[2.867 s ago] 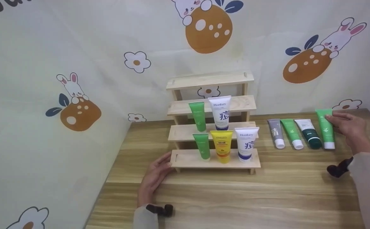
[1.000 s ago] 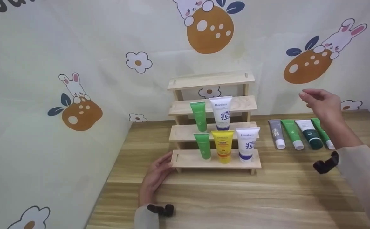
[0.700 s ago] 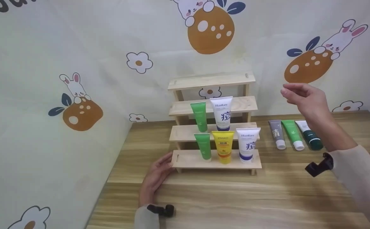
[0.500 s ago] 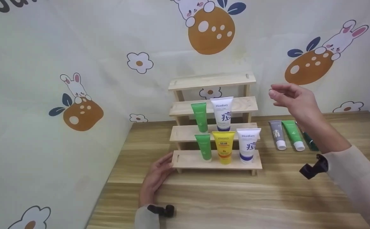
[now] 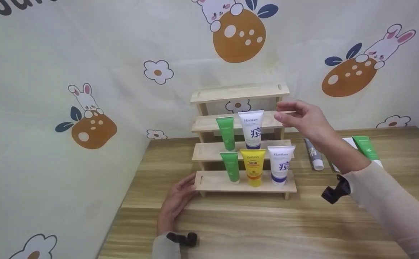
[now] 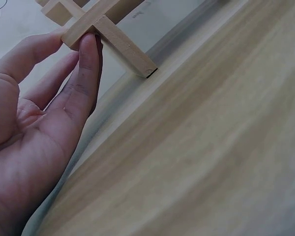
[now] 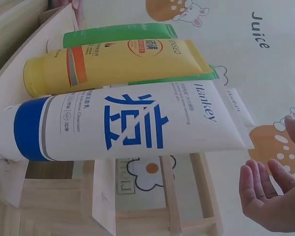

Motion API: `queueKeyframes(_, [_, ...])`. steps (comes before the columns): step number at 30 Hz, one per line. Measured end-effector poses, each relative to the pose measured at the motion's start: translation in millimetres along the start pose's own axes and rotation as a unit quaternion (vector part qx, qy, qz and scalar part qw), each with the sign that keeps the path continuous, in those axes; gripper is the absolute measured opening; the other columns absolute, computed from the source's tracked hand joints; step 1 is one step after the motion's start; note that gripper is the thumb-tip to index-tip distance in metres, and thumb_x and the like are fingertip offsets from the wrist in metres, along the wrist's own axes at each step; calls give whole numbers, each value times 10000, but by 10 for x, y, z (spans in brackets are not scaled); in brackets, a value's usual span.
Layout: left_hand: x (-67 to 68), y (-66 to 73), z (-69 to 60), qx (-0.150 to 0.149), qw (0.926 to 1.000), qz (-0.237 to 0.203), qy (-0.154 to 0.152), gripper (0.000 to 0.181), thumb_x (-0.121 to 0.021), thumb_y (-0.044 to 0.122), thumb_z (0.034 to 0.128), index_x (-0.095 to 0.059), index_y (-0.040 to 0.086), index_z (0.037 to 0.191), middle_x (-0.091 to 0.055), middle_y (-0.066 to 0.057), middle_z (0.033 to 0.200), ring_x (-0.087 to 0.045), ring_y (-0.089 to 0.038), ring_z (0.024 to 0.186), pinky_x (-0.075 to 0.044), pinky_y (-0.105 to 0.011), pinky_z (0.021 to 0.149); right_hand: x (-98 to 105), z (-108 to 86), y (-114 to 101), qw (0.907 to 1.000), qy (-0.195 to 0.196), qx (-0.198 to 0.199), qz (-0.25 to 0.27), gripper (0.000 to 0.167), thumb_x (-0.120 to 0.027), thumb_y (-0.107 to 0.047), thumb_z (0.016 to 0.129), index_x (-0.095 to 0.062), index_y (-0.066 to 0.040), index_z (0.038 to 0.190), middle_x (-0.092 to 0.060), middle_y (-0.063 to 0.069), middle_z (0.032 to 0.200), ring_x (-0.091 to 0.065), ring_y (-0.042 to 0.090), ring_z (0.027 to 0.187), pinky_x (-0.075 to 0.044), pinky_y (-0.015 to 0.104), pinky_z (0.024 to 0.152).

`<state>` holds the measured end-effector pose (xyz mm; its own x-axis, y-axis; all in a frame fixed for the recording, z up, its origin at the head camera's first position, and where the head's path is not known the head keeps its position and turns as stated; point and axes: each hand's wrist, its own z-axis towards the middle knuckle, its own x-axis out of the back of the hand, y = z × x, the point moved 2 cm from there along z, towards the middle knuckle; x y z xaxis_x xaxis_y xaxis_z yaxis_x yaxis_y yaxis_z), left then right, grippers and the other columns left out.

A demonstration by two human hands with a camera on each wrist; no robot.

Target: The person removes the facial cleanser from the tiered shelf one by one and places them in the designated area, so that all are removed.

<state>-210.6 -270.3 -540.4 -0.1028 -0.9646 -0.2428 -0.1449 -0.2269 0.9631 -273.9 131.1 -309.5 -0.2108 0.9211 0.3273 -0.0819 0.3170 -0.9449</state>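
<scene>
A wooden tiered display stand (image 5: 209,181) holds several upright squeeze tubes. Its lowest tier bears a green tube (image 5: 231,167), a yellow tube (image 5: 253,167) and a white Hankey tube (image 5: 280,162); the tier behind has another green tube (image 5: 226,133) and another white Hankey tube (image 5: 252,127). My left hand (image 5: 176,201) grips the left end of the lowest tier; in the left wrist view, thumb and fingers pinch the wooden end (image 6: 78,37). My right hand (image 5: 308,120) hovers beside the right end of the third tier, fingers loosely bent, holding nothing. In the right wrist view, the white tube (image 7: 132,123) stands close by.
Right of the stand, several tubes lie on the wood-grain table (image 5: 231,230): a grey tube (image 5: 314,154), a green tube (image 5: 366,147) at the far right, and others partly hidden by my right forearm. A printed cloth (image 5: 116,43) hangs behind and at the left.
My right hand has left the green tube lying at the far right and moved left, bare of any object, to the stand's right side. My left hand keeps its hold.
</scene>
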Motion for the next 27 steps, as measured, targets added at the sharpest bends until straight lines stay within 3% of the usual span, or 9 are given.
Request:
queueKeyframes(4, [-6,3,-6,-61,10000,-7,-32,616,-593,27,962,-337,-59,1516,-357,-273,1573,-568,-191,1299,-485,-319,1097,-103,29,-24,9997,-258,-37,21,686,-698,-479,907,-466,-167,1472,-499,72,1496,-524,279,1336,-412,495,1162])
queueKeyframes(11, [-7,-6,6,-185,9998,-98,-51,574,-553,-33,961,-355,-83,1498,-466,-224,1515,-609,-159,1228,-511,-319,1053,-234,98,-67,9991,-408,-109,15,665,-716,-420,910,-472,-164,1474,-518,72,1476,-513,279,1351,-447,463,1120])
queueKeyframes(27, [-11,-8,6,-225,9996,-102,-94,588,-579,-16,950,-365,-79,1494,-405,-256,1552,-597,-166,1253,-503,-335,1075,-335,245,-16,9975,-580,-353,-219,607,-740,-412,891,-532,-141,1392,-596,115,1340,-585,310,1242,-513,418,1039])
